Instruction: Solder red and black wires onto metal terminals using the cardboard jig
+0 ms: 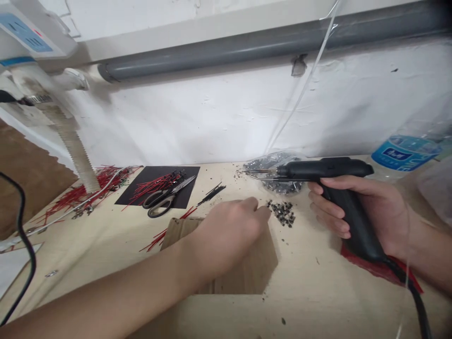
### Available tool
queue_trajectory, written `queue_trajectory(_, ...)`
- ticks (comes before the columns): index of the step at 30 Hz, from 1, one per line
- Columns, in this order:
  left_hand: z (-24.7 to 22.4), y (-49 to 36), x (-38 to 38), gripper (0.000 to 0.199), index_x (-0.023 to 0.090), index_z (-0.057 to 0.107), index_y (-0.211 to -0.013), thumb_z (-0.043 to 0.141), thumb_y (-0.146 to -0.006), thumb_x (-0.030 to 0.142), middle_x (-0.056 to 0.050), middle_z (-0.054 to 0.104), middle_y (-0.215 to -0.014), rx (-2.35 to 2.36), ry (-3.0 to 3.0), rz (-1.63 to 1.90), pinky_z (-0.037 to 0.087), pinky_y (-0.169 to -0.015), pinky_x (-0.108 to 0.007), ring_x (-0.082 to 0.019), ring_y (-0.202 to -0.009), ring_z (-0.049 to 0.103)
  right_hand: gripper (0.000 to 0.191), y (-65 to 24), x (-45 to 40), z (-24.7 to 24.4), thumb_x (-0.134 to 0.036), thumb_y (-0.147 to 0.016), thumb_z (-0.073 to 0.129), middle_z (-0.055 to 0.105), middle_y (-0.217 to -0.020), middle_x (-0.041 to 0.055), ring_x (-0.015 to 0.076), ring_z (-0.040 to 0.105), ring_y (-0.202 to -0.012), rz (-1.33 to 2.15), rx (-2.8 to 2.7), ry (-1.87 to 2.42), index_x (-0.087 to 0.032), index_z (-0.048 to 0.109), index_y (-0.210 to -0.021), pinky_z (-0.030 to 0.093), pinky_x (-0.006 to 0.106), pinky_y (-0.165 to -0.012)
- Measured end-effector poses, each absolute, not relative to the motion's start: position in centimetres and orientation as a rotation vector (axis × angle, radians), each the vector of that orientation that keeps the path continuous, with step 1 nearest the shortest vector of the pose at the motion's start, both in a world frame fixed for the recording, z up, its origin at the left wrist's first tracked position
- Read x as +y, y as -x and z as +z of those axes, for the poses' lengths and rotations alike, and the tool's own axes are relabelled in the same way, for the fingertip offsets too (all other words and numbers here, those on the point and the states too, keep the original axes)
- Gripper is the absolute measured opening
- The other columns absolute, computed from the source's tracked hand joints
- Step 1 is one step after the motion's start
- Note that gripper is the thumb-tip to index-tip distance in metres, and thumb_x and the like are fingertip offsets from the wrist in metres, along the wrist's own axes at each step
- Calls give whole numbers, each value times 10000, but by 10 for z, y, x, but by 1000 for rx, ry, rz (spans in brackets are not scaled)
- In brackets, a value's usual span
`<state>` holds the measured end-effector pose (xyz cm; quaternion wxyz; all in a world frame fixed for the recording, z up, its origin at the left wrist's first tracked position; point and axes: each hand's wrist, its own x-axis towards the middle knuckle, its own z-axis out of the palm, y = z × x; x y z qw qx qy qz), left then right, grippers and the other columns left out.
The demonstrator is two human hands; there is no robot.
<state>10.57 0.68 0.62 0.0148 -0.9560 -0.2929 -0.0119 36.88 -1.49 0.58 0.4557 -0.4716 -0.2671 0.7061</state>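
Note:
My right hand (370,212) is wrapped round the handle of a black soldering gun (328,168), its thin metal tip and guide tube pointing left above the table. Over a piece of brown cardboard (247,275), my left hand (235,226) is closed, fingertips bent down beside a small heap of tiny black and metal parts (283,213). What those fingers hold, if anything, is hidden. Behind the gun's tip lies a clear plastic bag (282,186) of similar small parts. Short black wires (212,192) and red wires (155,240) lie near the cardboard.
Scissors (168,197) and red wires with metal ends rest on a black sheet (130,190). More red wires (74,195) are heaped at the left around a ribbed hose (70,141). A labelled plastic bottle (406,151) stands at the right. A grey pipe (212,52) runs along the wall.

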Motion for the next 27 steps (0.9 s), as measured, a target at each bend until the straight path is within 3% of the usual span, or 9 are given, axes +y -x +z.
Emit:
queue_trajectory(4, 9, -138, 14, 183, 112, 705, -1015, 617, -901, -2, -105, 717, -903, -855, 2877, 92, 515, -611, -268, -178, -704, 684, 212, -370, -15, 4, -386, -748, 825, 530, -495, -10, 137, 486, -380, 1754, -641, 1158, -213, 704, -730, 432, 228, -331)
queue_trajectory(12, 3, -150, 12, 152, 121, 713, -945, 641, -877, 5, -106, 725, -888, -796, 2830, 97, 474, -551, -236, -160, -680, 663, 221, -370, -14, 1, -399, -738, 827, 533, -493, -14, 140, 494, -377, 1743, -651, 1176, -213, 707, -731, 431, 229, -335)
queue_trajectory(17, -2, -150, 10, 179, 111, 674, -930, 580, -866, -27, -116, 683, -867, -801, 2775, 62, 452, -499, -256, -207, -730, 661, 202, -371, -17, 2, -386, -770, 818, 542, -502, -12, 142, 501, -385, 1768, -654, 1148, -217, 710, -743, 432, 228, -349)
queue_trajectory(24, 3, -136, 2, 194, 121, 635, -964, 522, -903, -25, -111, 659, -892, -818, 2787, -19, 491, -549, -286, -227, -794, 649, 204, -374, -19, 0, -392, -769, 828, 541, -506, -12, 142, 501, -391, 1771, -599, 1176, -224, 712, -752, 421, 230, -356)
queue_trajectory(27, 9, -119, 5, 187, 129, 642, -922, 556, -897, -35, -104, 675, -896, -1071, 2884, -36, 496, -576, -294, -228, -804, 655, 205, -373, -19, 1, -385, -778, 820, 543, -511, -12, 143, 503, -396, 1768, -611, 1170, -219, 705, -747, 418, 230, -354)
